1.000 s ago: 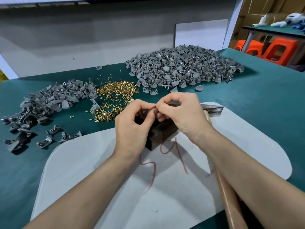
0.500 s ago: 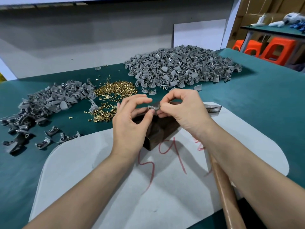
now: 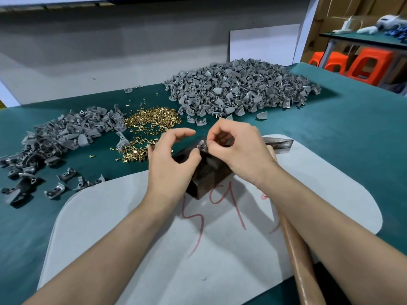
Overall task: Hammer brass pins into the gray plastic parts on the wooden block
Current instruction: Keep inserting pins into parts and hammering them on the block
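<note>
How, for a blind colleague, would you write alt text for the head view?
A person's right hand pinches a gray plastic part at the top of a wooden block, the left hand beside it, fingers loosely curled. Heaps of gray parts and brass pins lie behind on a green table; a hammer lies under the right forearm.

- A teal cloth [image 3: 341,133] covers the worktable.
- A pale mat [image 3: 132,238] lies on it, with red scrawl [image 3: 217,201] on top.
- A white panel [image 3: 264,45] leans against the grey wall.
- 3 orange stools [image 3: 370,64] stand under a far table [image 3: 363,37].
</note>
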### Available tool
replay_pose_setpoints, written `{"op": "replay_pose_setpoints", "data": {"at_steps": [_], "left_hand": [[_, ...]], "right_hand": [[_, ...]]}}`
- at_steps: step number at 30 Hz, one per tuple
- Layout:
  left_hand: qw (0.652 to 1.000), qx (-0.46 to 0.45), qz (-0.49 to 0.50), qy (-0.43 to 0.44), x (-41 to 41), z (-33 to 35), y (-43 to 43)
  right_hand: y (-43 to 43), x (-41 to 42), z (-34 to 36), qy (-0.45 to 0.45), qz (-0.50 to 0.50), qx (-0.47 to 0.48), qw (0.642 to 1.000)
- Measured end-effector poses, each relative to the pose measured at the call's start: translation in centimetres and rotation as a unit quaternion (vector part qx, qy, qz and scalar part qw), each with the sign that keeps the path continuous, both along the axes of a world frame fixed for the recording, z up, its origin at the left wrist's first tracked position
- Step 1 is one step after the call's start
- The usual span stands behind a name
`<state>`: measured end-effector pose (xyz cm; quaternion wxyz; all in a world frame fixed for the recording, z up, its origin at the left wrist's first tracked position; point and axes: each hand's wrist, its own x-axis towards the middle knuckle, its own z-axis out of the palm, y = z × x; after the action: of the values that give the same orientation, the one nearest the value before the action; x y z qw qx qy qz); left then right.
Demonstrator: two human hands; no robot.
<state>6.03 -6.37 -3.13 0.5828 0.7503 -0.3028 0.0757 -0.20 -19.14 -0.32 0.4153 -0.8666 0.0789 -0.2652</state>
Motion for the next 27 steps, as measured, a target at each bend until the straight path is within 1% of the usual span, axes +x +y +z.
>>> {"op": "replay_pose_setpoints", "data": {"at_steps": [5, 12, 15, 20, 23, 27], "left_hand": [[0.998, 0.044, -0.010, 0.037, 0.29, 0.09, -0.20], [0.997, 0.042, -0.032, 0.052, 0.34, 0.23, -0.06], [0.996, 0.042, -0.051, 0.051, 0.44, 0.16, 0.03], [0.995, 0.068, -0.054, 0.055, 0.05, 0.40, 0.19], [0.996, 0.074, -0.044, 0.034, 0.14, 0.27, 0.25], [0.997, 0.058, -0.036, 0.028, 0.31, 0.00, 0.27]], "right_hand": [[-0.03, 0.04, 0.02, 0.005, 0.000, 0.007, 1.000], [-0.09, 0.02, 0.05, 0.013, 0.005, 0.027, 1.000], [-0.01, -0.04, -0.01, 0.023, 0.005, 0.021, 0.999], [0.07, -0.03, -0.07, 0.020, -0.014, 0.009, 1.000], [0.28, -0.02, -0.18, 0.015, -0.030, 0.005, 0.999], [0.33, 0.06, -0.14, 0.013, -0.025, 0.034, 0.999]]}}
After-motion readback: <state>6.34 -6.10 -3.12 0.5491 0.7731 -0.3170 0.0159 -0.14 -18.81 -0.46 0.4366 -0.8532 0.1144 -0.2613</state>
